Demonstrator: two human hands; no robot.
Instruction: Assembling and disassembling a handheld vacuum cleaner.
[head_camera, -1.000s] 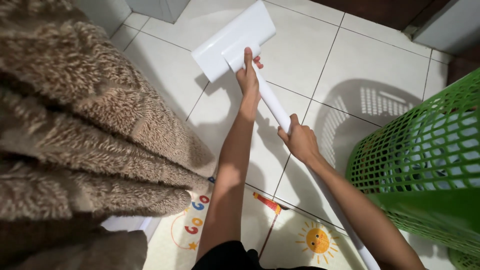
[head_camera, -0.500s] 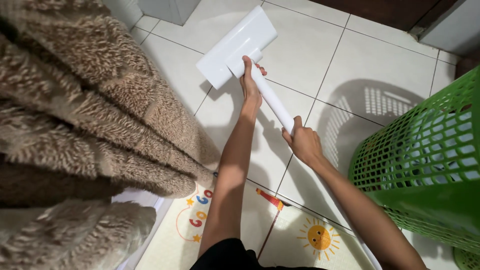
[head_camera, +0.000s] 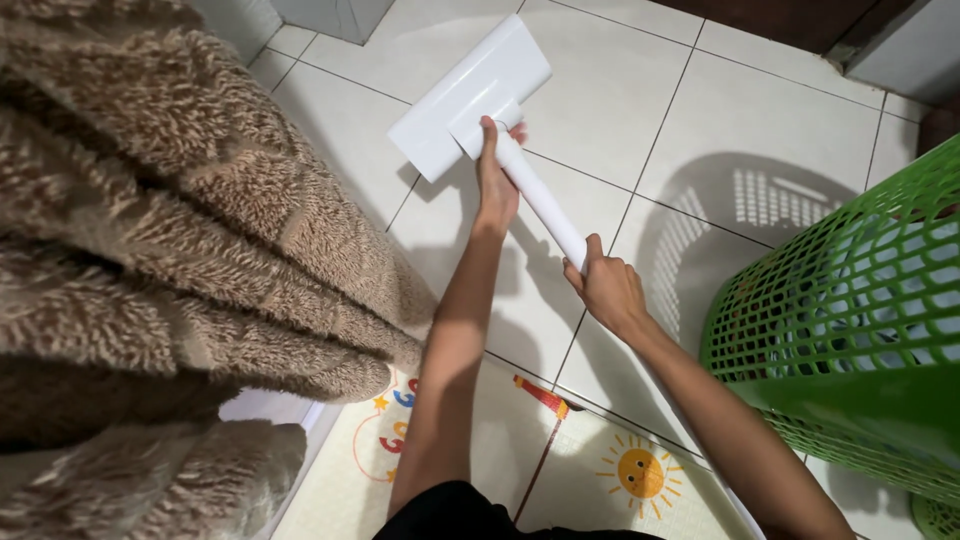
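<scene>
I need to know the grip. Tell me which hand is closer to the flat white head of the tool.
The left hand: it grips the white tube right where it joins the flat head. The right hand holds the tube farther back.

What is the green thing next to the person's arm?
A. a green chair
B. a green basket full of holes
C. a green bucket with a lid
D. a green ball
B: the green basket on the right has walls made of a grid of holes, and it stands on the tiled floor beside the right hand, which grips the white pole.
</scene>
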